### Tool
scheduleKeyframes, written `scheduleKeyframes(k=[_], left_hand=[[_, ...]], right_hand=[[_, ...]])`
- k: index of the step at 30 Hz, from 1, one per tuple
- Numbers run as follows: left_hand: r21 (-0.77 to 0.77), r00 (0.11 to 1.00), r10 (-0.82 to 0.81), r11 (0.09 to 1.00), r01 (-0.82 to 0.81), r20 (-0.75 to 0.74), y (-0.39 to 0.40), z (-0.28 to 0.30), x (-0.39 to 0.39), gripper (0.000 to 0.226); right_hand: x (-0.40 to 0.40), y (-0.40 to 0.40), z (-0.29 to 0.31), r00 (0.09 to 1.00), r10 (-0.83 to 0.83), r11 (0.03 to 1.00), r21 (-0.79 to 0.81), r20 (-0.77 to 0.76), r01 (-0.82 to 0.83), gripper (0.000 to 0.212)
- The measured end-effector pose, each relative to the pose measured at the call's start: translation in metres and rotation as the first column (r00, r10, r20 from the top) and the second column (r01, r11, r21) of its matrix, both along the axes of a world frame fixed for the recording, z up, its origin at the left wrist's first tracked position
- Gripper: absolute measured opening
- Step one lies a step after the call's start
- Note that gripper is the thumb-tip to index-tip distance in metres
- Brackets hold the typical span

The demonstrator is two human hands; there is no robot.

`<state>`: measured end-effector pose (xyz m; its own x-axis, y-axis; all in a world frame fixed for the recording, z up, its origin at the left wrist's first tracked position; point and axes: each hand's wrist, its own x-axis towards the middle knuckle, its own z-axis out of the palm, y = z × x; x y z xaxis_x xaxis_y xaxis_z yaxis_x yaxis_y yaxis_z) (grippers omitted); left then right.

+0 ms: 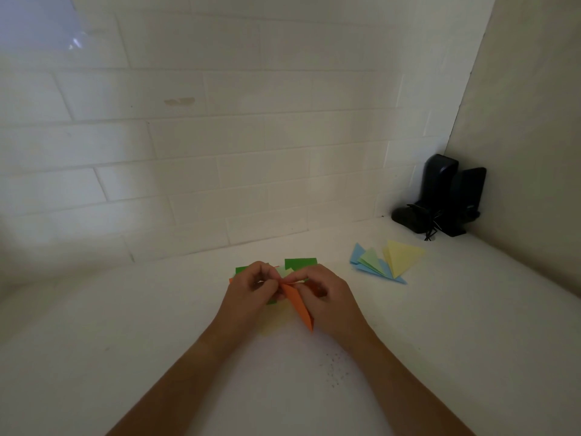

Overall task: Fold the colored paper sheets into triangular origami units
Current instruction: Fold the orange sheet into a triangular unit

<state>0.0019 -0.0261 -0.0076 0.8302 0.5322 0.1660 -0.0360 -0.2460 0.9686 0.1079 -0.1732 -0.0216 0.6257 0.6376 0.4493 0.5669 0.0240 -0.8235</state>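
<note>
A white brick wall (188, 152) fills the left and back of the view, with the pale tabletop (125, 325) running along its foot. Near the middle of the tabletop, the left hand (251, 289) is raised a little, its fingers (262, 272) curled inward and pinching the upper end of a folded orange paper (298, 305). Behind and partly under this hand lie green paper sheets (300, 262), flat on the tabletop, with a paler sheet showing between them; how many sheets there are cannot be told. A faint yellow sheet (273, 325) lies beneath the hands, just left of the orange piece. The orange paper is a narrow, pointed shape held between both hands, its tip slanting down toward the viewer and to the right. The right hand (323, 297) meets the left at the paper's top edge, its fingers (301, 275) bent and gripping the same fold, while the heel of the hand sits beside the paper's lower point. Farther right, well apart from the hands, a fanned pile of finished triangular units (385, 259) rests on the tabletop in blue, light green and yellow, overlapping one another. In the far right corner, against the wall, stand two black speakers (452, 193) with a tangle of cable at their base.
</note>
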Motion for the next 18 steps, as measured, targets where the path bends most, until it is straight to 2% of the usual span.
scheduleKeyframes(k=[8,13,18], left_hand=[[-0.014,1.000,0.024,1.000,-0.024,-0.005,-0.0009,0.0016,-0.0013,0.011],[-0.024,1.000,0.016,1.000,-0.016,0.009,-0.0012,0.0011,-0.0003,0.007],[-0.016,1.000,0.000,1.000,0.001,0.012,-0.0007,0.0006,-0.0014,0.008]], right_hand=[[-0.0009,0.0016,0.0018,0.998,-0.037,0.996,-0.086,-0.055,0.032,0.038],[-0.0051,-0.0023,0.0071,0.998,0.012,0.999,-0.031,-0.054,-0.013,0.024],[-0.0070,-0.0015,0.0079,0.999,0.019,0.998,-0.052,-0.041,-0.021,0.024]])
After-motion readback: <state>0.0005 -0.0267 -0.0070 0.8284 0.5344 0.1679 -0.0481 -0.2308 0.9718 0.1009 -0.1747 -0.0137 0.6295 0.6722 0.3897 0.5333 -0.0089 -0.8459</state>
